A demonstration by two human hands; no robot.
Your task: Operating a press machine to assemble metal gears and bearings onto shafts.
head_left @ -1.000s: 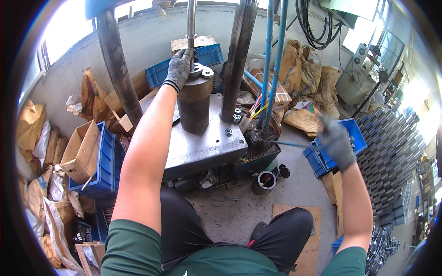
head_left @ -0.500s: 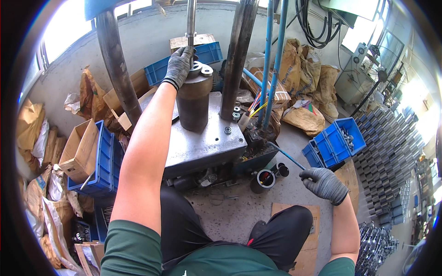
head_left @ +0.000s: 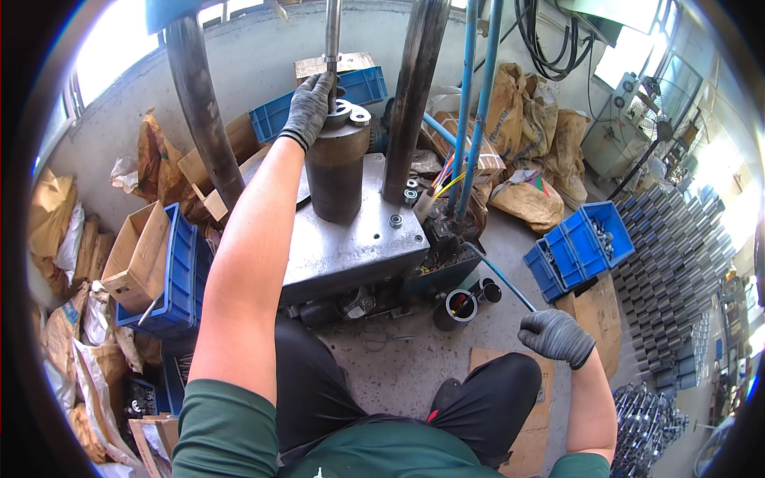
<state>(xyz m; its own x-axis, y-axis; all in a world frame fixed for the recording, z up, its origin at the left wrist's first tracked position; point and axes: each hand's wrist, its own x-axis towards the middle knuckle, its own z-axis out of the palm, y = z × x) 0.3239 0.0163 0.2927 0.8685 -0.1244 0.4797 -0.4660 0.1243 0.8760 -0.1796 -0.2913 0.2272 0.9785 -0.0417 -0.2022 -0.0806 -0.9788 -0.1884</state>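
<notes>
My left hand (head_left: 307, 110), in a grey knit glove, closes against a vertical steel rod (head_left: 332, 89). Below the rod stands a thick dark metal cylinder (head_left: 335, 183), upright on a steel press table (head_left: 331, 253). On the cylinder's top lie light ring-shaped parts, one a washer-like ring (head_left: 360, 117) beside the rod. The thumb and part of the rod's contact are hidden behind the fingers. At the right, my gloved right hand (head_left: 558, 338) is a fist around the end of a thin blue lever (head_left: 508, 279), which slopes up to the machine.
Two dark columns (head_left: 205, 111) (head_left: 414, 103) flank the cylinder. Small bearings (head_left: 396, 221) lie on the table's right side. A dark cup (head_left: 456, 309) stands on the floor. Blue crates (head_left: 582, 245) and stacked metal tubes (head_left: 677, 271) are at the right; cartons (head_left: 137, 259) and bags are at the left.
My right hand has moved slightly down, and the lever's outer end tilts lower with it. The left hand stays at the rod, a touch higher in the picture.
</notes>
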